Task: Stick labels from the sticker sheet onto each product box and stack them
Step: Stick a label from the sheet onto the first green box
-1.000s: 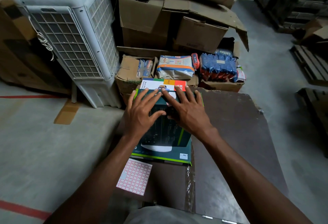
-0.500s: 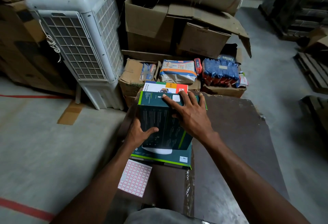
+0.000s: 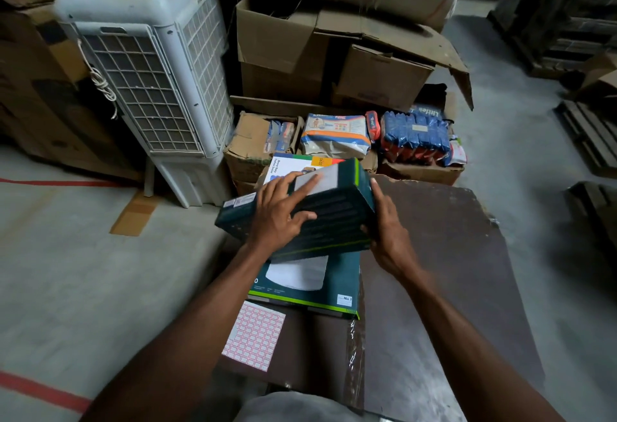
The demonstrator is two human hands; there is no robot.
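Left hand (image 3: 277, 218): fingers (image 3: 305, 184) spread flat across the upper face of the dark green product box (image 3: 334, 211), thumb pressing its near side. Right hand (image 3: 389, 234): fingers curl round the box's right end, thumb along the far edge. The box is tilted, its right end raised, held clear above a second green box (image 3: 317, 291) that lies flat on the brown tabletop (image 3: 450, 271). A pale rectangular patch shows on the raised box's top face; whether it is a label cannot be told. Beyond the hands, partly hidden by the raised box, lies a white box with an orange panel (image 3: 293, 164). The sticker sheet (image 3: 253, 334), a grid of red-bordered labels, lies flat on the tabletop just near of the second box, beside the left forearm. Background: a white air cooler (image 3: 150, 81) stands on the floor to the left; open cardboard cartons (image 3: 334, 61) and wrapped blue packs (image 3: 415, 136) stand beyond the tabletop.
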